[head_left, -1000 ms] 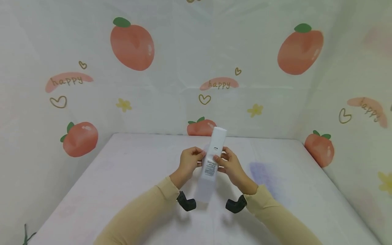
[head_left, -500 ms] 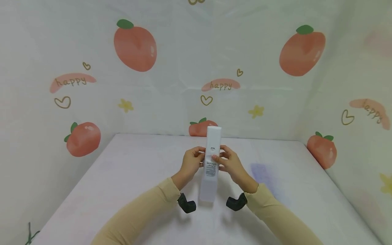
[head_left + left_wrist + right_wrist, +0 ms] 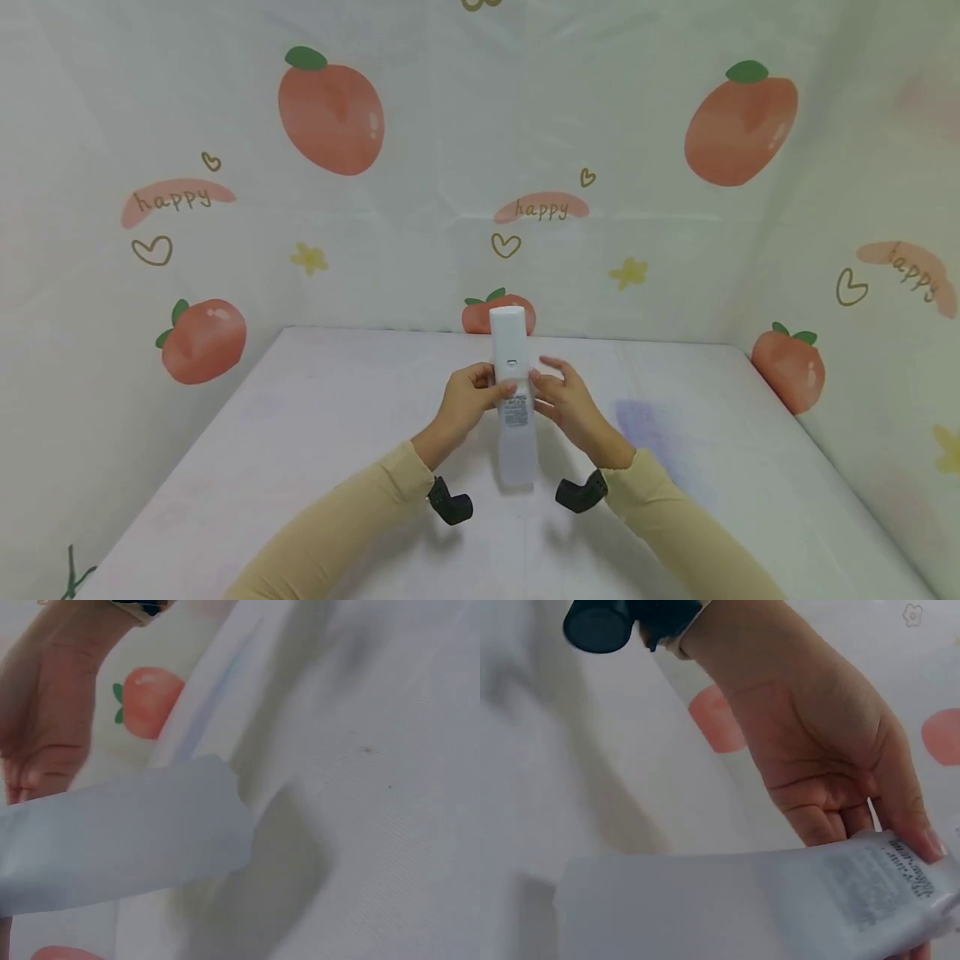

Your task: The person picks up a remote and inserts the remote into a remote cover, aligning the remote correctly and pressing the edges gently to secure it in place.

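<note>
A long white device [image 3: 509, 337] with a small slot and a printed label [image 3: 515, 411] stands tilted before me, its translucent lower part towards me. My left hand [image 3: 460, 408] holds it from the left side, thumb across the face just above the label. At its right edge is my right hand [image 3: 570, 408], fingers loosely spread, the index finger raised away. The right wrist view has the left hand [image 3: 817, 727] with its thumb on the labelled device [image 3: 705, 907]. In the left wrist view the right hand [image 3: 56, 705] is partly hidden behind the device [image 3: 135, 836].
A white cloth-covered table [image 3: 337, 392] lies beneath, with a bluish patch [image 3: 645, 429] at the right. Behind hangs a white curtain [image 3: 442, 125] printed with peaches. Black wrist cameras [image 3: 580, 493] stick out below both hands.
The device has swung its top leftwards. My left thumb has come onto its face, while my right thumb has left the face for the edge and the right fingers have spread.
</note>
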The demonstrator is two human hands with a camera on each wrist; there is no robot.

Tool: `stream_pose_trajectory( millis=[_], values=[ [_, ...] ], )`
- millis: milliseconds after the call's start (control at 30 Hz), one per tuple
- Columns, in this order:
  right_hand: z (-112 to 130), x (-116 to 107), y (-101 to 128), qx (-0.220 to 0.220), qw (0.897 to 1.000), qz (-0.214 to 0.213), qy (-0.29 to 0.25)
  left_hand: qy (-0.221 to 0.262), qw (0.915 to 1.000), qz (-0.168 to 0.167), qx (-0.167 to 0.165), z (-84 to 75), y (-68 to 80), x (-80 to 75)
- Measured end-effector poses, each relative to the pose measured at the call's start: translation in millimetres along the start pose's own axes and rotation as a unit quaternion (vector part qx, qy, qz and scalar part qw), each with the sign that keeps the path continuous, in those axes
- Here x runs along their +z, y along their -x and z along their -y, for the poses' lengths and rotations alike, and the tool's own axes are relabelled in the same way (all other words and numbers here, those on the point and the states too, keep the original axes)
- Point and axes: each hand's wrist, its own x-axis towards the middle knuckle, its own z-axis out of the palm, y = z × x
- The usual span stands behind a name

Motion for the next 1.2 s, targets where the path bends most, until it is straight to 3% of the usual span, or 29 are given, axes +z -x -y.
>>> stream_pose_trajectory(
  millis=[200,367,633,800,900,1033,1100,1200],
  values=[
    [-1.0,3.8,0.7,-0.002,0.999,-0.051,-0.004,0.009,0.9999,-0.01,0.01,-1.4,-0.7,4.2],
    [8.7,5.7,-4.5,-0.021,0.995,-0.098,-0.002,0.032,0.9994,0.015,-0.003,-4.9,3.3,12.7],
    [14.7,10.8,-2.6,0.0,0.996,-0.089,0.01,0.033,0.9985,0.015,-0.043,-7.4,8.6,12.7],
    [13.2,11.4,2.3,-0.024,0.997,-0.07,0.011,-0.009,0.9997,0.015,-0.018,-10.7,7.9,8.7],
    [13.7,9.8,3.7,-0.04,0.996,-0.062,0.05,-0.04,0.999,0.018,0.001,-12.7,6.9,7.9],
    [14.0,7.3,4.3,-0.027,0.994,-0.054,0.095,-0.062,0.9978,0.024,0.005,-9.9,7.4,7.9],
    [13.6,6.0,3.8,-0.022,0.994,-0.056,0.093,-0.053,0.9984,0.02,0.002,-7.6,8.4,8.3],
    [12.8,3.9,2.9,-0.022,0.995,-0.063,0.076,0.002,0.9999,-0.007,-0.008,-5.7,9.0,8.1]
  ],
)
